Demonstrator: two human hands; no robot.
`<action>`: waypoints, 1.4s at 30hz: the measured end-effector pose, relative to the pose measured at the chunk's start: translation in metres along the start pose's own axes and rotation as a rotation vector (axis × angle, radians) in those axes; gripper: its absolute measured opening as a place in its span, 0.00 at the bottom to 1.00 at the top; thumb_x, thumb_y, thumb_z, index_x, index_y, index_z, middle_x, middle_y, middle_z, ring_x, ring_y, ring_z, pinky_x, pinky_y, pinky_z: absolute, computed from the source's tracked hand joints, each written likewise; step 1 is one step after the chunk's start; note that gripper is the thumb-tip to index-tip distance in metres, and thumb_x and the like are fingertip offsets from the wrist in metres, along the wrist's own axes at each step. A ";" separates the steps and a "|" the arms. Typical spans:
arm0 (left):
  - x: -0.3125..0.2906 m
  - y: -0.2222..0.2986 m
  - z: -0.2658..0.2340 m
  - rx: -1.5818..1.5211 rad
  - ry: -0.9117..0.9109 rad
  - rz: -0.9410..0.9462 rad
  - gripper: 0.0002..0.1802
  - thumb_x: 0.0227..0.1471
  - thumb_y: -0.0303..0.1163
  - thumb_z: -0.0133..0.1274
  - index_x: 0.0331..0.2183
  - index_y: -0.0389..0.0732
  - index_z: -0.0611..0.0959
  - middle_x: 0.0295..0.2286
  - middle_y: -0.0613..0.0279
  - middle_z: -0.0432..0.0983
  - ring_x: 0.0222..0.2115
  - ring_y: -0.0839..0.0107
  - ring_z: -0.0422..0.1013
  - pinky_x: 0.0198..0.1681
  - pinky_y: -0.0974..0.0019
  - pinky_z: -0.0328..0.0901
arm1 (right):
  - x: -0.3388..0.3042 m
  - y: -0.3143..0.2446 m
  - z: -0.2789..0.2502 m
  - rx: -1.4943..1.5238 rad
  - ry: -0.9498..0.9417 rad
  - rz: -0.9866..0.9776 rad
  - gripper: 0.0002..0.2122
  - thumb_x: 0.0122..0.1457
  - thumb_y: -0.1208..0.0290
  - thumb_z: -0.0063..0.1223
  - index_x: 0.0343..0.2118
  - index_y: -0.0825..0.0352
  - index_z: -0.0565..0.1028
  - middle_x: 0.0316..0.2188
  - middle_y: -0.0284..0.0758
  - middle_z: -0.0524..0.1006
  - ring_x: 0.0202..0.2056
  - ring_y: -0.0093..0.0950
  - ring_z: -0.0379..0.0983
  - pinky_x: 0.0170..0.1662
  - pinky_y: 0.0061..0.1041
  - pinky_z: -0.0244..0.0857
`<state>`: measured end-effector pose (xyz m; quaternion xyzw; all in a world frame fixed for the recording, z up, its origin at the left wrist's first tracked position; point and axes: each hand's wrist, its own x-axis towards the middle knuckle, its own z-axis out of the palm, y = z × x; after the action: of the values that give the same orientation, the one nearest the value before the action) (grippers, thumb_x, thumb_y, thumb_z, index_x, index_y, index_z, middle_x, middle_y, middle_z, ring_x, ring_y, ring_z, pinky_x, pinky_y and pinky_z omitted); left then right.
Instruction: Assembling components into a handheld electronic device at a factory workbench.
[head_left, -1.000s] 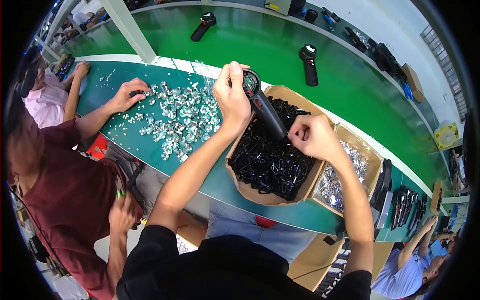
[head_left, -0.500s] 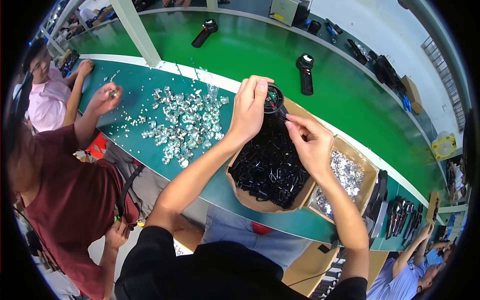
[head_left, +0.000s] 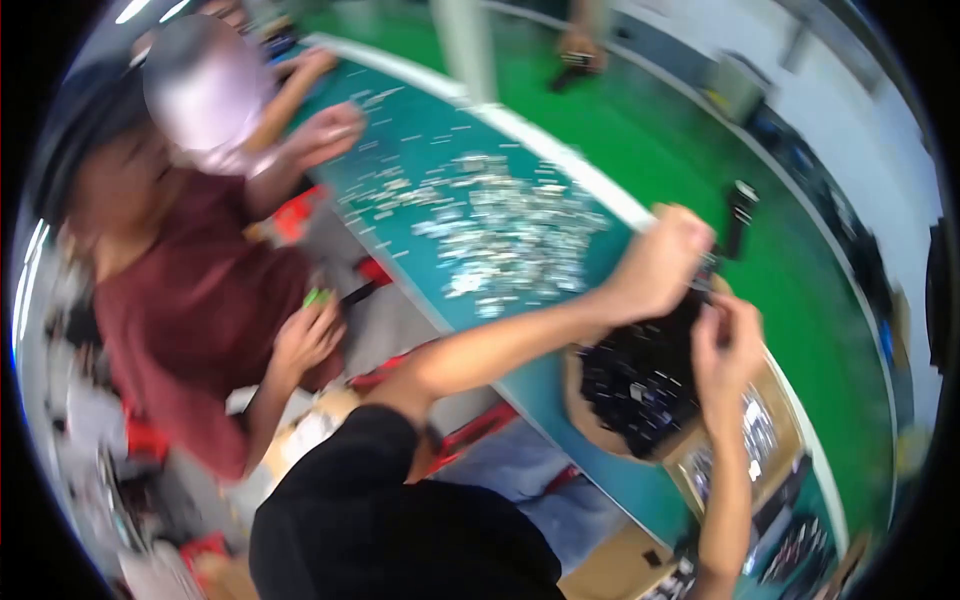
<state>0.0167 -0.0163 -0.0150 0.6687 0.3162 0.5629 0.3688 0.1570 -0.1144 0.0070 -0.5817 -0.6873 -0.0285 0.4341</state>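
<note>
Motion smears the whole view. My left hand (head_left: 662, 262) is closed around a black round-headed handheld device (head_left: 706, 264), of which only a dark sliver shows past the fingers. Just below it, my right hand (head_left: 730, 338) pinches its fingers together close to the device; what they hold is too blurred to make out. Both hands are above a cardboard box (head_left: 580, 395) filled with small glossy black parts (head_left: 640, 385). Beside that, under my right forearm, stands a second box (head_left: 785, 455) of small silvery parts.
Clear, shiny small parts (head_left: 510, 230) lie heaped on the green table (head_left: 540, 385). A co-worker in a dark red shirt (head_left: 200, 310) sits at left. Another black device (head_left: 740, 215) rests on the green belt (head_left: 640, 130). Someone's hand (head_left: 580, 48) touches a device across it.
The view has swung left, so table, boxes and my hands appear farther right. Both my hands remain together at the device. A person's hand has appeared at the far device on the belt.
</note>
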 end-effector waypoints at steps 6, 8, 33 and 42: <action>-0.006 -0.002 0.003 -0.048 -0.001 -0.030 0.17 0.68 0.41 0.42 0.42 0.34 0.70 0.39 0.43 0.63 0.41 0.45 0.66 0.48 0.51 0.62 | -0.001 0.009 -0.010 -0.161 -0.192 -0.281 0.15 0.56 0.85 0.50 0.48 0.72 0.76 0.40 0.46 0.76 0.41 0.43 0.73 0.44 0.37 0.69; -0.006 -0.001 -0.001 -0.033 0.024 -0.050 0.17 0.68 0.41 0.40 0.42 0.34 0.71 0.37 0.45 0.63 0.41 0.47 0.65 0.49 0.52 0.61 | 0.001 0.010 -0.009 -0.094 -0.200 -0.259 0.14 0.57 0.85 0.50 0.47 0.73 0.76 0.39 0.44 0.77 0.39 0.40 0.74 0.44 0.34 0.70; 0.002 -0.015 0.010 -0.357 -0.127 -0.185 0.22 0.72 0.45 0.36 0.43 0.38 0.79 0.32 0.62 0.74 0.37 0.75 0.69 0.45 0.67 0.64 | 0.006 0.017 -0.026 -0.249 -0.089 -0.462 0.13 0.52 0.82 0.66 0.42 0.69 0.82 0.30 0.36 0.76 0.30 0.33 0.74 0.34 0.33 0.70; 0.004 -0.020 0.000 -0.369 -0.196 -0.235 0.23 0.73 0.43 0.32 0.47 0.38 0.78 0.39 0.63 0.74 0.39 0.77 0.70 0.47 0.68 0.68 | 0.009 0.027 -0.013 -0.298 0.041 -0.629 0.12 0.49 0.81 0.68 0.38 0.71 0.81 0.30 0.35 0.77 0.26 0.29 0.73 0.27 0.28 0.70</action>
<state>0.0172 -0.0021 -0.0298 0.6000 0.2461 0.4966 0.5769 0.1870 -0.1064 0.0084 -0.3977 -0.8123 -0.2727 0.3281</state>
